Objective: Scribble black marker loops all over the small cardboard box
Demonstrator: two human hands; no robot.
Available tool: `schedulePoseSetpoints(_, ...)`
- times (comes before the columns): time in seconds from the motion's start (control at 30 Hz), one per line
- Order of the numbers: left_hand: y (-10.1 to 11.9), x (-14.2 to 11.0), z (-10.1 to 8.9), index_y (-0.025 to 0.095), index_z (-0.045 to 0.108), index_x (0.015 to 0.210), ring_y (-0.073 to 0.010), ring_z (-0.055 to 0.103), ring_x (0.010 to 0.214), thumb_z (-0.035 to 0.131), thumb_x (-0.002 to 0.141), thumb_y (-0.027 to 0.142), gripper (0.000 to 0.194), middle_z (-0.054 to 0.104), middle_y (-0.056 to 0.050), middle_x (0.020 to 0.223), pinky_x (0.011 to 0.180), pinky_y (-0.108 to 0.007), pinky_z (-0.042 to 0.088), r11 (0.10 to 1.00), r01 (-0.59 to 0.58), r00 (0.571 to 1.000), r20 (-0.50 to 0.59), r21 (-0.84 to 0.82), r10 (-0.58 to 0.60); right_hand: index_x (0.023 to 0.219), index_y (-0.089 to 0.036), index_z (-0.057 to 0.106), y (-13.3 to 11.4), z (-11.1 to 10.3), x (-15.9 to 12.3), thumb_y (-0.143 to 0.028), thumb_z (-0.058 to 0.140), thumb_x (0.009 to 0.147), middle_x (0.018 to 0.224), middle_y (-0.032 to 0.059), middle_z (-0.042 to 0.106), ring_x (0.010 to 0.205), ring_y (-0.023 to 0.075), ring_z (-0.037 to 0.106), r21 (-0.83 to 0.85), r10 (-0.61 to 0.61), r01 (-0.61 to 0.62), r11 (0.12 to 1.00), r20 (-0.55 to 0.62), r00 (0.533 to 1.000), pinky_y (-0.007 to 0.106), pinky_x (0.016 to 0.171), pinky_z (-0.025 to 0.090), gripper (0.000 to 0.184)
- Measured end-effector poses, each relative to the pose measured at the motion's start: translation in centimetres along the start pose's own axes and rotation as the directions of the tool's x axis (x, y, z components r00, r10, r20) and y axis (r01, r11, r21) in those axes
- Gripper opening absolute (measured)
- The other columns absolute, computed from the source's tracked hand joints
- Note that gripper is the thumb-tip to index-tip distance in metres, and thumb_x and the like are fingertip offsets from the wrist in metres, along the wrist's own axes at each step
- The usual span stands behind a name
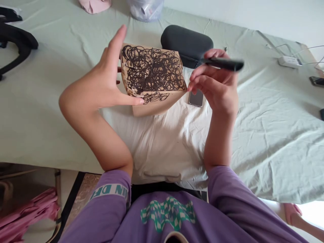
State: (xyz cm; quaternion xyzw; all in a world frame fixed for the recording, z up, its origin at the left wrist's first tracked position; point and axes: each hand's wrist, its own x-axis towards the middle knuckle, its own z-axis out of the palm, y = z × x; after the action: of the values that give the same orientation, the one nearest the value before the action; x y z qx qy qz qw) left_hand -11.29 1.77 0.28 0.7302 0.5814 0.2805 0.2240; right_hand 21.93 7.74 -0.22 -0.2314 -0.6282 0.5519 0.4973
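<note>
A brown cardboard box (154,69) is held tilted above the bed, its upper face covered in looping black scribbles. More black loops run along part of the side facing me. My left hand (111,77) grips the box's left end, thumb on the near side, index finger raised and the other fingers partly hidden behind. A black marker (225,63) lies across the fingers of my right hand (217,81), pointing sideways and slightly blurred. The fingertips of that hand are at the box's right corner and seem to touch it.
Behind the box sits a black hard case (187,42). A phone (196,98) lies partly under my right hand. At the back stands a clear plastic container (146,8). A white power strip (290,61) with cables is at the right, a black curved object (22,47) at the left.
</note>
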Motion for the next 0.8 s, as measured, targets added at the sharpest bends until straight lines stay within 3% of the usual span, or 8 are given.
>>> schedulePoseSetpoints(0.07, 0.3, 0.2, 0.4, 0.059, -0.003, 0.176, -0.04, 0.065, 0.141, 0.098, 0.054, 0.042, 0.159, 0.029, -0.002, 0.181, 0.116, -0.062, 0.063, 1.0, -0.029, 1.0, 0.012, -0.001, 0.029, 0.095, -0.034, 0.053, -0.1, 1.0, -0.2, -0.041, 0.085, 0.093, 0.071, -0.0065, 0.06, 0.053, 0.018, 0.053, -0.058, -0.154, 0.147, 0.987, -0.131, 0.979, 0.034, 0.054, 0.037, 0.033)
schedulePoseSetpoints(0.13, 0.7, 0.3, 0.8, 0.057, -0.004, 0.177, -0.0411, 0.058, 0.149, 0.097, 0.055, 0.044, 0.159, 0.026, -0.002, 0.182, 0.12, -0.062, 0.061, 0.997, -0.08, 0.997, 0.021, 0.005, 0.08, 0.09, -0.035, 0.05, -0.1, 1.4, -0.3, -0.075, 0.072, 0.097, 0.066, -0.0051, 0.048, 0.048, 0.0198, 0.039, -0.178, -0.235, 0.2, 0.963, -0.201, 0.951, 0.038, 0.052, 0.032, 0.046)
schedulePoseSetpoints(0.2, 1.1, 0.3, 1.2, 0.055, -0.005, 0.177, -0.0403, 0.051, 0.157, 0.098, 0.057, 0.048, 0.159, 0.023, -0.001, 0.182, 0.126, -0.061, 0.058, 0.992, -0.127, 0.992, 0.029, 0.015, 0.126, 0.1, -0.04, 0.057, 0.0, 1.4, -0.4, -0.096, 0.053, 0.093, 0.071, -0.0021, 0.053, 0.051, 0.0237, 0.046, -0.279, -0.188, 0.14, 0.95, -0.154, 0.97, 0.04, 0.052, 0.037, 0.056)
schedulePoseSetpoints(0.3, 1.5, 0.1, 1.8, 0.051, -0.008, 0.179, -0.0389, 0.048, 0.161, 0.101, 0.056, 0.052, 0.164, 0.03, -0.005, 0.176, 0.132, -0.059, 0.053, 0.982, -0.181, 0.983, 0.025, 0.048, 0.18, 0.123, -0.043, 0.065, 0.0, 1.4, -0.9, -0.083, 0.049, 0.102, 0.08, 0.0, 0.065, 0.063, 0.0268, 0.059, -0.302, -0.157, 0.125, 0.945, -0.084, 0.984, 0.041, 0.058, 0.044, 0.048)
schedulePoseSetpoints(0.47, 2.6, -0.3, 2.4, 0.045, 0.0, 0.181, -0.0401, 0.041, 0.165, 0.1, 0.062, 0.052, 0.156, 0.037, -0.011, 0.168, 0.138, -0.059, 0.045, 0.96, -0.261, 0.965, 0.031, 0.104, 0.259, 0.097, -0.037, 0.067, -0.2, 2.2, -2.0, -0.054, 0.058, 0.103, 0.099, 0.0035, 0.074, 0.087, 0.0303, 0.07, -0.496, -0.233, 0.093, 0.863, -0.228, 0.945, 0.044, 0.082, 0.057, 0.02)
schedulePoseSetpoints(0.57, 3.5, -0.5, 2.9, 0.04, 0.004, 0.181, -0.0427, 0.045, 0.161, 0.098, 0.065, 0.054, 0.151, 0.037, -0.013, 0.166, 0.133, -0.06, 0.051, 0.939, -0.322, 0.947, 0.03, 0.118, 0.321, 0.099, -0.036, 0.066, -0.8, 2.6, -2.1, -0.045, 0.045, 0.104, 0.093, 0.0063, 0.069, 0.089, 0.0318, 0.072, -0.63, -0.184, -0.046, 0.775, -0.295, 0.938, 0.046, 0.089, 0.06, 0.023)
schedulePoseSetpoints(0.67, 4.7, -0.8, 3.5, 0.047, 0.002, 0.18, -0.0431, 0.044, 0.16, 0.095, 0.066, 0.057, 0.147, 0.037, -0.009, 0.166, 0.131, -0.057, 0.053, 0.909, -0.393, 0.919, 0.019, 0.138, 0.394, 0.109, -0.038, 0.065, -1.6, 2.8, -2.0, -0.042, 0.035, 0.106, 0.085, 0.0067, 0.067, 0.088, 0.0343, 0.073, -0.726, -0.152, -0.187, 0.662, -0.374, 0.915, 0.049, 0.09, 0.062, 0.031)
schedulePoseSetpoints(0.8, 6.3, -1.5, 3.8, 0.04, 0.006, 0.181, -0.0436, 0.041, 0.163, 0.094, 0.071, 0.044, 0.141, 0.037, -0.012, 0.167, 0.135, -0.054, 0.049, 0.906, -0.387, 0.921, 0.03, 0.169, 0.388, 0.097, -0.034, 0.063, -1.9, 2.6, -2.0, -0.042, 0.041, 0.106, 0.096, 0.0065, 0.074, 0.094, 0.0337, 0.075, -0.731, -0.228, -0.154, 0.665, -0.395, 0.89, 0.047, 0.088, 0.062, 0.025)
